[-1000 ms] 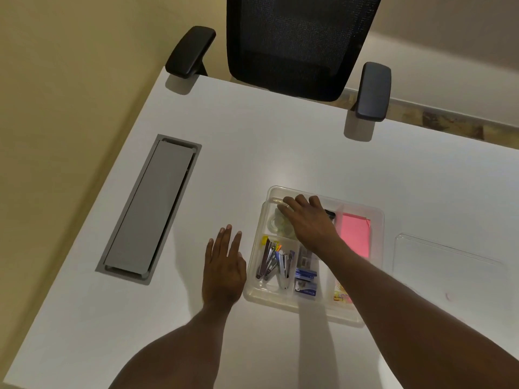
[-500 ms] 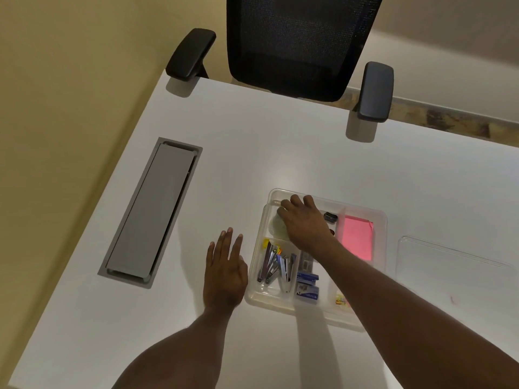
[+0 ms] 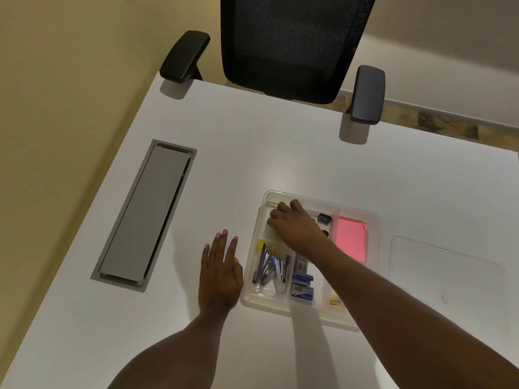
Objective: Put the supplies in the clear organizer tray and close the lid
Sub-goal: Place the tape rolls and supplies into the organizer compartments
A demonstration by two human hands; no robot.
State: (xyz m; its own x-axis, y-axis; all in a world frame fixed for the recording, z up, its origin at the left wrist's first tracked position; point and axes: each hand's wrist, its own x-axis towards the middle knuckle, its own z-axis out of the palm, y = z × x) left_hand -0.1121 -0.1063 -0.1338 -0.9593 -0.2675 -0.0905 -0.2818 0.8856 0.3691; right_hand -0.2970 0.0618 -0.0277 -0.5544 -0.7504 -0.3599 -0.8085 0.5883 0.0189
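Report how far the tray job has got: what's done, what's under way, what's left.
Done: staplers, blue staple boxes, pink sticky notes and black binder clips sit in the clear organizer tray. In hand: the right hand is in the tray's far-left compartment; what it holds is hidden. The left hand lies flat on the desk. Left: the clear lid, right of the tray, is not yet on.

The left hand (image 3: 220,272) lies flat, palm down, with the fingers straight and a little spread. The right forearm (image 3: 398,307) reaches forward across the view; the right hand (image 3: 295,226) is palm down, its fingers curled downward.
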